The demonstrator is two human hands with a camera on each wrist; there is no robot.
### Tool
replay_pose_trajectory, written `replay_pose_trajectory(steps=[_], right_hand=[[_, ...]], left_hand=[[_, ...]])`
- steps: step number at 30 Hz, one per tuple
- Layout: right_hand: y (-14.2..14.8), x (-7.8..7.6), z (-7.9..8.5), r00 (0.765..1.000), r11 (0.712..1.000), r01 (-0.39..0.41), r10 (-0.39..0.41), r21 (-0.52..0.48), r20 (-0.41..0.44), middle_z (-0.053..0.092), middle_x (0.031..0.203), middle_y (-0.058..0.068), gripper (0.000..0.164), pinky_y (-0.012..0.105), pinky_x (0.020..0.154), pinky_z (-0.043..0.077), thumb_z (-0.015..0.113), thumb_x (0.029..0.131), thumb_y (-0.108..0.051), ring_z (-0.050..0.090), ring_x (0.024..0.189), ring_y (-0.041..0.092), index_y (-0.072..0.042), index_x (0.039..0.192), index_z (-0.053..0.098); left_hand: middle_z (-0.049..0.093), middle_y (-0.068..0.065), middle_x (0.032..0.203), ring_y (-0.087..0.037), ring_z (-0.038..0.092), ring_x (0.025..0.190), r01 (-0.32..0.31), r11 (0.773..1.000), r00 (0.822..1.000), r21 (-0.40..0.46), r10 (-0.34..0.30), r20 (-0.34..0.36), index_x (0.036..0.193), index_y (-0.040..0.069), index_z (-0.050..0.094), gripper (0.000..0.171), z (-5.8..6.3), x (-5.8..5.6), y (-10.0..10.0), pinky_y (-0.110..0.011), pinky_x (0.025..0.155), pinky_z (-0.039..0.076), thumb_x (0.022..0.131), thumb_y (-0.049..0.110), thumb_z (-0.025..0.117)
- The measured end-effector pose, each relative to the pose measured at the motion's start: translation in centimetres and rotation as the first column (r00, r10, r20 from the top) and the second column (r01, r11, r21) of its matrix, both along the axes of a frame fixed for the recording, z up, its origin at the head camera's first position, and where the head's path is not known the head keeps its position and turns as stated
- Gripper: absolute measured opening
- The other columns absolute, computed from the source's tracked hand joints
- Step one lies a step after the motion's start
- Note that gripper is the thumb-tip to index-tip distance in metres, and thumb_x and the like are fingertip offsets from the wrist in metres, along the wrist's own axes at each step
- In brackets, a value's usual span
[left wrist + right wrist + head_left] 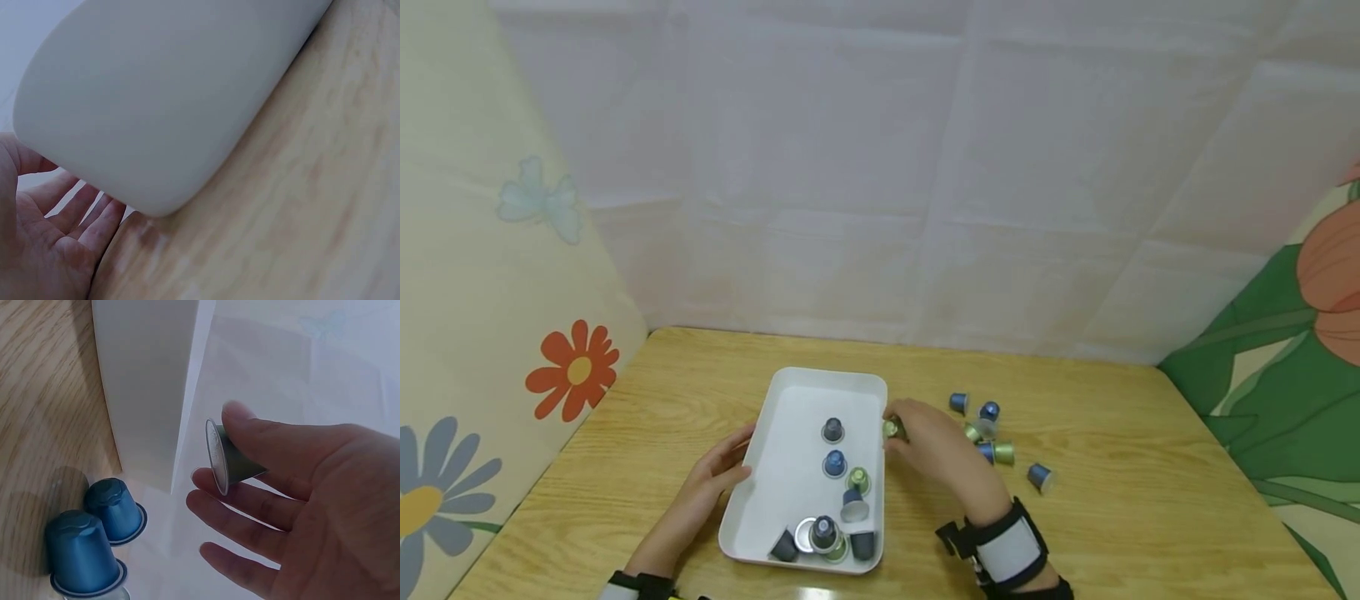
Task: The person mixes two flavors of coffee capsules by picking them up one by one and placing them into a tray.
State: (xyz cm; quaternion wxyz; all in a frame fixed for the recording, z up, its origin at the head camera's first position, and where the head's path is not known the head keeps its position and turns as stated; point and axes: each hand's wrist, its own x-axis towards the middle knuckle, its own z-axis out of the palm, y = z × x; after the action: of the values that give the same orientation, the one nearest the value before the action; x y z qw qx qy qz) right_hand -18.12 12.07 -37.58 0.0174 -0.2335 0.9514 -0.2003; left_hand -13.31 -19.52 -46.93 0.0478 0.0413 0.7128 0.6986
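Observation:
A white tray [790, 433] lies on the table with several coffee capsules in it, dark grey, blue and green. My left hand [711, 479] rests against the tray's left side, its fingers fairly straight along the wall and the thumb near the rim. In the left wrist view that hand [59, 225] touches the tray's edge. Beside the tray's right rim my right hand [936, 442] pinches a green coffee capsule [891, 428] between thumb and fingers. The right wrist view shows this capsule [234, 459] tilted sideways, its foil lid facing away from the palm.
Several loose blue and green capsules lie right of the tray, among them a green capsule [1003, 453] and a blue capsule [1040, 477] farther right. Around them is the wooden table [1120, 467]. A pale cloth [880, 208] hangs behind the table.

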Motion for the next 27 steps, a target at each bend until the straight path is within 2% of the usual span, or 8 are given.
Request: replay_pose_trajectory(steps=[6,10,15,20,27], right_hand=[[-0.7,-0.5,-0.4,1.000,1.000,-0.022,0.022,0.002,0.002,0.066,0.100,0.002,0.026,0.038,0.081,0.051,0.077,0.087,-0.016,0.062,0.092,0.019,-0.007,0.110,0.067],[-1.1,-0.6,-0.5,0.999,0.999,-0.039,0.039,0.012,-0.003,0.067,0.101,0.004,0.026,0.039,0.083,0.052,0.076,0.087,-0.016,0.063,0.094,0.021,-0.007,0.110,0.067],[-1.8,-0.2,-1.0,0.994,0.995,-0.092,0.094,0.040,-0.053,0.065,0.105,0.006,0.027,0.038,0.085,0.052,0.077,0.087,-0.017,0.062,0.097,0.021,-0.006,0.110,0.068],[-2.8,0.1,-1.6,0.982,0.987,-0.141,0.150,0.080,-0.114,0.062,0.104,0.004,0.027,0.033,0.081,0.052,0.077,0.087,-0.017,0.060,0.092,0.018,-0.007,0.111,0.069],[-3.4,0.8,-1.7,0.977,0.973,-0.163,0.182,0.163,-0.108,0.066,0.105,0.003,0.028,0.034,0.087,0.051,0.076,0.087,-0.013,0.060,0.097,0.019,-0.009,0.114,0.070]], left_hand=[[0.038,-0.027,0.150,0.007,0.049,0.115,-0.002,1.000,1.000,0.007,0.002,-0.005,0.148,-0.008,0.035,0.058,0.0,0.1,-0.1,-0.016,0.093,0.041,0.096,0.004,0.057],[0.038,-0.028,0.150,0.006,0.050,0.115,0.008,1.000,1.000,0.010,-0.008,-0.008,0.148,-0.009,0.035,0.058,-0.1,0.0,-0.1,-0.016,0.093,0.042,0.096,0.003,0.057],[0.038,-0.031,0.148,0.005,0.051,0.115,0.015,1.000,0.999,0.019,-0.015,-0.028,0.147,-0.011,0.034,0.058,-0.2,-0.1,-0.1,-0.016,0.092,0.042,0.095,0.000,0.056],[0.037,-0.028,0.150,0.006,0.049,0.116,0.011,1.000,1.000,0.005,-0.011,-0.010,0.149,-0.008,0.034,0.058,0.1,0.1,-0.2,-0.017,0.092,0.042,0.096,0.004,0.057],[0.037,-0.029,0.150,0.006,0.050,0.116,0.019,1.000,1.000,0.013,-0.019,-0.021,0.148,-0.009,0.034,0.058,0.1,0.1,-0.1,-0.018,0.092,0.043,0.096,0.003,0.056]])
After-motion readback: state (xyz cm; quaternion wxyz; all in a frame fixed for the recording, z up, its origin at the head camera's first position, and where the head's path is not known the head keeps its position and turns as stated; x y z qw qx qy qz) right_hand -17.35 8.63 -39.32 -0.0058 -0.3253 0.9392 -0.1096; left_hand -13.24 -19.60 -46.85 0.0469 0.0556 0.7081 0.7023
